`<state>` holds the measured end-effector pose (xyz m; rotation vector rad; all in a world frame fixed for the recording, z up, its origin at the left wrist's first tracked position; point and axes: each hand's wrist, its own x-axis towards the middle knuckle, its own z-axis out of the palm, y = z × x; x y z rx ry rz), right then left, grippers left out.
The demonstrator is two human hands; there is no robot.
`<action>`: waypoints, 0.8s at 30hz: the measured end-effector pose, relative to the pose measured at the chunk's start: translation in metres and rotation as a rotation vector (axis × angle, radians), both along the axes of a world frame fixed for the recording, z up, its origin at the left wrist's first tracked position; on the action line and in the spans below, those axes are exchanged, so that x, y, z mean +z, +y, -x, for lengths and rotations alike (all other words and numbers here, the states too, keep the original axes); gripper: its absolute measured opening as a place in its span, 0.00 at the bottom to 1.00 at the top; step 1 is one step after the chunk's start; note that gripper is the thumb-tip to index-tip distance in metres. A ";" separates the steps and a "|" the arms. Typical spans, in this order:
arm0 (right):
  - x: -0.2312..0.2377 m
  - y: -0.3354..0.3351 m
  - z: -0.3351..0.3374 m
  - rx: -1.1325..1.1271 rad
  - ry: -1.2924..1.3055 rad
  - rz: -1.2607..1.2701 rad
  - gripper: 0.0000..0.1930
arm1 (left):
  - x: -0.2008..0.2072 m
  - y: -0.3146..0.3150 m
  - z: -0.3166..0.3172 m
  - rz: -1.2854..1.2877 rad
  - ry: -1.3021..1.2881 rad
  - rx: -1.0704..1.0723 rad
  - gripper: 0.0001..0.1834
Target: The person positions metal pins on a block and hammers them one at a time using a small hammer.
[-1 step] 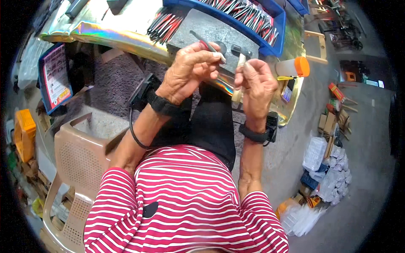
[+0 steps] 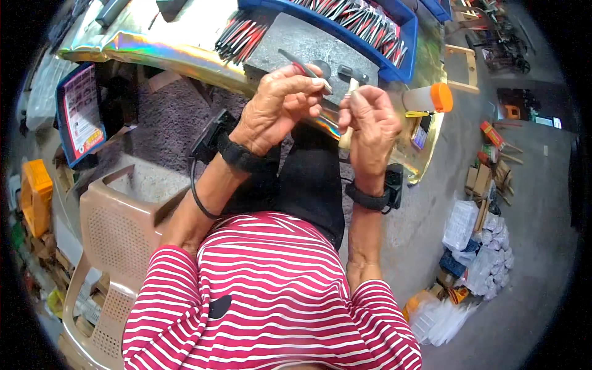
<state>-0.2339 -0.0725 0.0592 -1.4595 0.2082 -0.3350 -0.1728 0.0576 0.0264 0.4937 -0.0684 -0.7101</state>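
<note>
My left hand [image 2: 271, 108] is closed in a pinch round a slim tool with a dark grey pointed end [image 2: 288, 57] and some red near the fingers. Its pale lower end shows by the fingertips. Just to the right, my right hand [image 2: 374, 123] grips a pale, flat stick [image 2: 346, 139] between thumb and fingers, its top poking out above them. The stick's middle is hidden by the hand. Both hands hang over the near edge of the table, in front of a grey slab [image 2: 280, 38] that bears a small black oblong piece [image 2: 351, 73].
A blue tray [image 2: 404, 69] full of slim red, black and grey tools stands behind the slab. More lie in a heap [image 2: 240, 42] to its left. A jar with an orange lid [image 2: 440, 97] is at the right; a beige plastic chair [image 2: 120, 216] stands at my left.
My right hand has shifted slightly left, toward the left hand, with the pale stick in it. The left hand and its tool have tilted a little.
</note>
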 end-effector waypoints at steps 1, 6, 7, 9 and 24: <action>-0.001 0.006 0.001 0.006 -0.020 0.024 0.05 | -0.001 -0.001 0.002 0.048 0.042 -0.010 0.10; -0.002 0.019 0.005 -0.048 -0.086 0.068 0.05 | -0.005 -0.007 0.008 0.143 0.179 -0.053 0.08; -0.003 0.019 0.005 -0.048 -0.085 0.067 0.05 | -0.005 -0.007 0.009 0.188 0.217 -0.072 0.08; -0.005 0.020 0.006 -0.067 -0.105 0.053 0.05 | -0.001 -0.009 0.010 0.193 0.269 -0.060 0.07; -0.015 0.026 0.008 -0.190 -0.101 0.282 0.04 | -0.009 -0.011 0.013 0.212 0.322 -0.033 0.06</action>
